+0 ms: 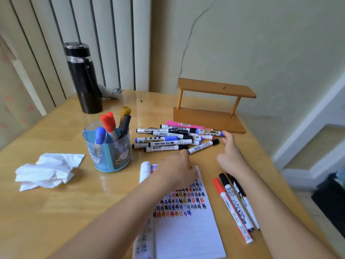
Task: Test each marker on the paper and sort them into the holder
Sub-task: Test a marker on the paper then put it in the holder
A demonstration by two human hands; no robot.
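From my head camera, my left grip (178, 170) lies over the top edge of the paper (188, 234), seen from the back with the fingers curled under. Its foremost knuckle meets the white end of a black-capped marker (203, 146), which lies slanted on the bench (74, 212) just clear of the pile. I cannot tell whether my fingers pinch that end or only touch it.

My right grip (231, 154) is to the right of that marker, fingers spread and relaxed and holding nothing. Its fingertips (226, 134) are just beside the blue end of a marker at the right edge of the pile.

The pile of markers (168, 137) lies loose on the bench between the holder and the wooden shelf, with a pink marker (183, 125) at its far side. The holder (104, 159), a clear blue cup, stands left of the pile. In it stand a blue-capped, a red-capped, a gold-capped and a dark marker, caps up.

The paper carries rows of small marks in black, blue, red and yellow across its upper half. Three markers (234, 208) lie side by side just right of the paper, one red-capped and one black-capped.

A crumpled tissue (48, 171) lies left of the holder. A black flask (83, 77) stands at the far left corner, and a small wooden shelf (211, 109) stands against the wall.
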